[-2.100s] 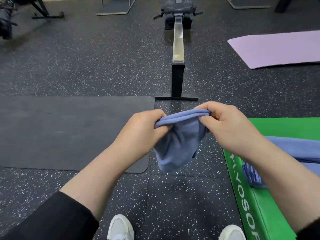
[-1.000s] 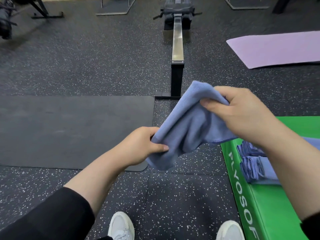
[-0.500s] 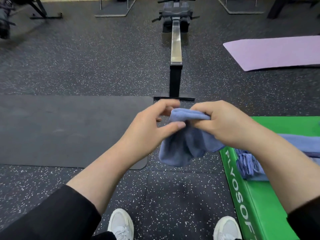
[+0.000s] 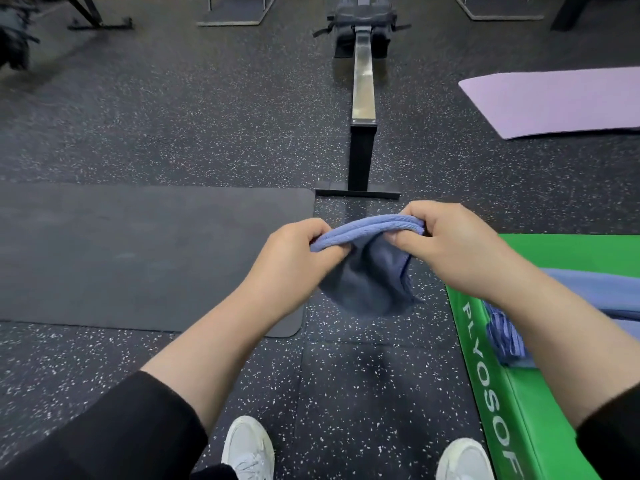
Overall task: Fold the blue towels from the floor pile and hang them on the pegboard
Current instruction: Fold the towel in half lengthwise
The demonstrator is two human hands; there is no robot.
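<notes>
Hands held one blue towel (image 4: 367, 271) up in the air above the speckled floor (image 4: 346, 375), just left of the green plyo box (image 4: 519, 410). The left hand (image 4: 294, 251) pinched one end of the towel's folded top edge, fingers curled round it, and the right hand (image 4: 450, 244) gripped the other end the same way. Both hands sat close together, so the cloth drooped between and below them in a short pouch; that narrow span suggested the towel had been doubled more than once, and holding it by the top edge let the loose layers hang straight and line up. Keeping it off the floor probably also kept the fold from dragging open.

On top of the green plyo box, partly hidden behind the right forearm, lay more blue towels (image 4: 505, 341): a bunched stack near the box's left edge and a flatter spread (image 4: 595, 292) farther right. Whether those were folded could not be told. Left of the box lay a dark mat (image 4: 138, 254), and beyond it a purple mat (image 4: 554, 102). No pegboard was in view.
</notes>
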